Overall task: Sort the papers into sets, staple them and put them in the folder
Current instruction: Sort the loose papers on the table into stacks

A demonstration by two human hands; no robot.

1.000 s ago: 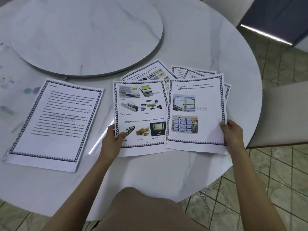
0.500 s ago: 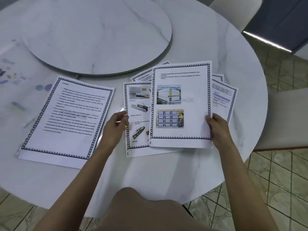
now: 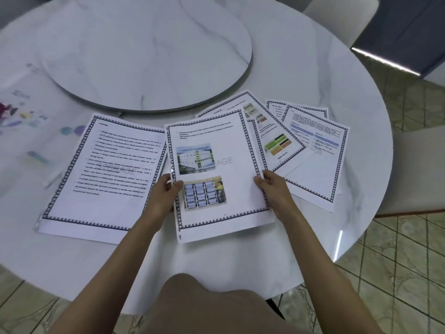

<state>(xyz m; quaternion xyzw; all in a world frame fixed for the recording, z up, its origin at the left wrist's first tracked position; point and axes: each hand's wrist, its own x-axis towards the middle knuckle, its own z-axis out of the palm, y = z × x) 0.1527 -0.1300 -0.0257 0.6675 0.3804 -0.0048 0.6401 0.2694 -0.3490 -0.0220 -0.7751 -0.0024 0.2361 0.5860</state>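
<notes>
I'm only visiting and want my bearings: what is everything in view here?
table: one, white marble, round, bears the papers
turntable: one, white marble, far middle of the table
text page: one, white, dark border, lying left
photo page: one, white, two photos, centre, held
fanned sheets: at least three, white with coloured pictures, right
smudges: several, purple and blue, table's left
chairs: two, pale, right and far right
floor: beige-green tiles, right and below
knee: one, bottom centre
left grip: one, hand, holds the photo page's left edge
right grip: one, hand, holds its right edge
</notes>
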